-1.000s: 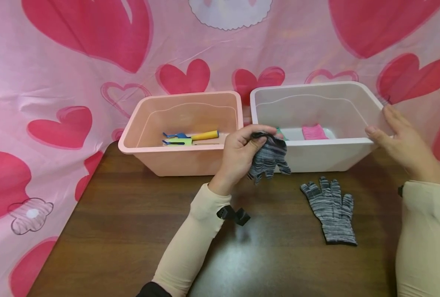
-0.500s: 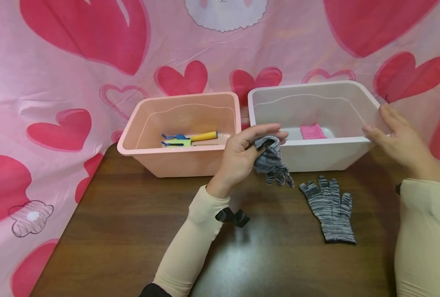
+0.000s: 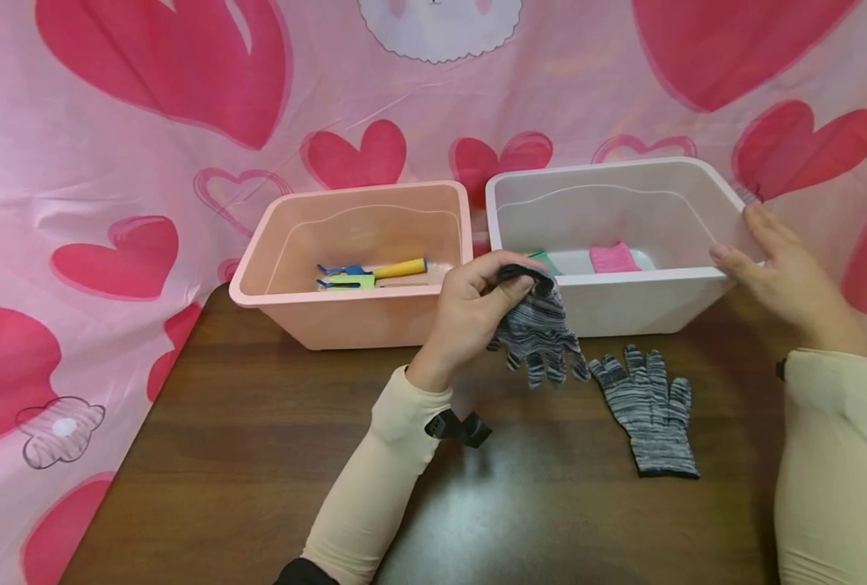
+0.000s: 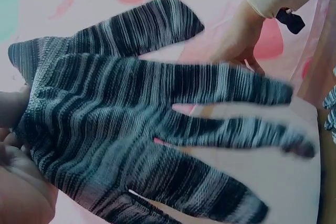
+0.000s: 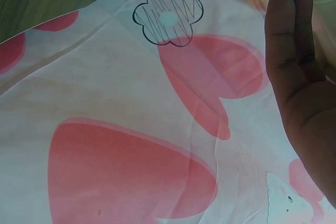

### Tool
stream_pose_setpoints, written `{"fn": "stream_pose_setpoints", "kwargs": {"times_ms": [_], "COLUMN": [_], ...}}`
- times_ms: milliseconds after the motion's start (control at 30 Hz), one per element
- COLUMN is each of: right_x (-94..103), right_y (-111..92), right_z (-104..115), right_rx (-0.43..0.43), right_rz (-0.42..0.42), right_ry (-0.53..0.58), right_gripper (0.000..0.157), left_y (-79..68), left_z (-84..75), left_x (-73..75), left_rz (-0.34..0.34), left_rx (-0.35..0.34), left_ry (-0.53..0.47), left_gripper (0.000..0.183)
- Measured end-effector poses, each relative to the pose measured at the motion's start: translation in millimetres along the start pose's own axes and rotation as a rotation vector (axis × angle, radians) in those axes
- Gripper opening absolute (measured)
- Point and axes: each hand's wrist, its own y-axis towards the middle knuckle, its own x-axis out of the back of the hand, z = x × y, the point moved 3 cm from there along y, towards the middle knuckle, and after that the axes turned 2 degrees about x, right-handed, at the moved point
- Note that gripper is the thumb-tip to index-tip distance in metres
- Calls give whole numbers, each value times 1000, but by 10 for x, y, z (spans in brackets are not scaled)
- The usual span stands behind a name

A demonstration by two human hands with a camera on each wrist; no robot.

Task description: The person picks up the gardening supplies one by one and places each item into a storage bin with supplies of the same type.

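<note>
A grey-and-black striped knit glove [image 3: 539, 329] hangs from my left hand [image 3: 470, 313], which pinches its dark cuff between thumb and fingers. Its glove fingers spread downward and fill much of the left wrist view. A matching glove [image 3: 648, 414] lies flat on the table, cuff toward me, just right of the held one. My right hand [image 3: 795, 276] rests at the right end of the white bin [image 3: 623, 305], thumb at the front rim. In the right wrist view its fingers [image 5: 281, 40] look straight. Inside that bin are a pink cloth-like piece [image 3: 614, 258] and a green item [image 3: 544, 262], partly hidden.
Left of the white bin stands a peach bin [image 3: 374, 321]. It holds a yellow-handled tool with a blue head [image 3: 400, 268] and a light-green tool [image 3: 348, 281]. Both bins stand at the back of the brown wooden table [image 3: 257, 471], before a pink heart-patterned cloth [image 3: 126, 146].
The glove in my left hand swung and crumpled, then dropped open lower, its fingers now spread. My right hand stays at the white bin. The view has shifted slightly.
</note>
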Motion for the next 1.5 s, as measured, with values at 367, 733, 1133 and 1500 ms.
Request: {"fn": "stream_pose_setpoints", "kwargs": {"times_ms": [367,733,1133,1500], "right_x": [32,41,47,42], "right_y": [-8,19,9,8], "right_z": [-51,-36,-43,-38], "right_rx": [7,37,40,38], "right_rz": [28,24,15,3], "right_ry": [20,14,16,31], "right_gripper": [86,86,86,86], "left_y": [-14,106,395,746], "left_z": [-22,27,-37,-76], "left_x": [-69,-50,-23,68], "left_rz": [-24,-143,-236,-442], "left_rx": [-21,25,48,99], "left_ry": [-15,11,46,-111], "left_gripper": [17,20,19,19]}}
